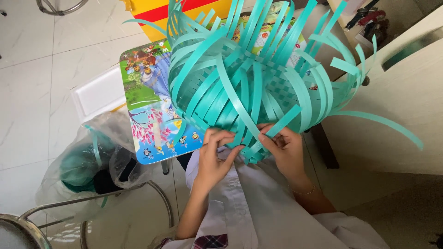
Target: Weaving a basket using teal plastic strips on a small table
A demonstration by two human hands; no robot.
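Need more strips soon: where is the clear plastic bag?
The plastic bag sits on the floor at lower left, beside the small picture table, left of the left hand.

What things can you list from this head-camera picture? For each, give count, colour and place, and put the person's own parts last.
woven strip basket: one, teal, centre, half-woven with loose strips fanning out
small table: one, multicoloured cartoon top, under and left of the basket
white tray: one, white, on the floor left of the table
plastic bag: one, clear, lower left, holding teal strips and something dark
metal chair frame: one, silver, bottom left
yellow and red box: one, top centre, behind the basket
bracelet: one, thin, gold-coloured, on the right wrist
left hand: one, fingers pinching strips at the basket's near edge
right hand: one, gripping a strip at the near edge
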